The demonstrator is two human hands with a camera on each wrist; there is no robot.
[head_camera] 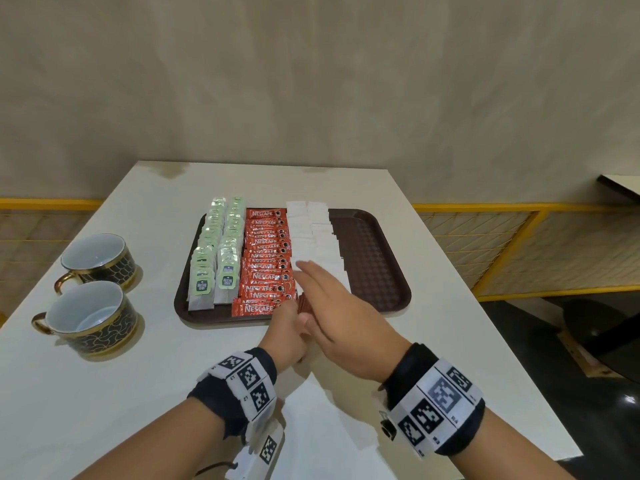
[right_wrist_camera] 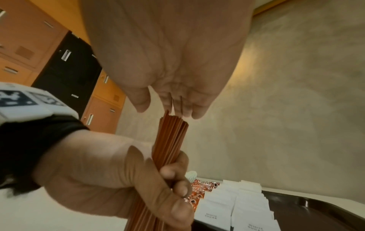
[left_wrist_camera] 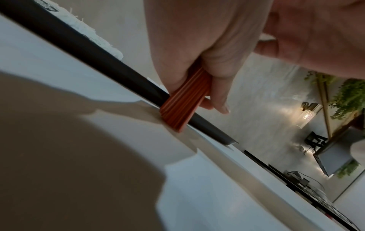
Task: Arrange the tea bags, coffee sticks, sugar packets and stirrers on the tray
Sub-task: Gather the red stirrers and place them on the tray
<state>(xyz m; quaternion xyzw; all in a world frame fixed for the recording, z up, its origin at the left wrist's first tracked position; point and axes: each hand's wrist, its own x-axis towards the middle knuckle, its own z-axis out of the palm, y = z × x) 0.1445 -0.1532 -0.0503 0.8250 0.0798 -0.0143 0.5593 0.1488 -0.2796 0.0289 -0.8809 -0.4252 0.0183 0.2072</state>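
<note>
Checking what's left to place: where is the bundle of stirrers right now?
The stirrers stand upright in the left hand at the tray's near edge, the open right hand on their tips.

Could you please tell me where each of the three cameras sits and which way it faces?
Head: on the head, looking down at the tray; both hands show.
Left wrist: under the left hand, low over the table; fingers grip the stirrers.
Right wrist: under the open right hand, facing its palm and the sugar packets.
All share the stirrers.
</note>
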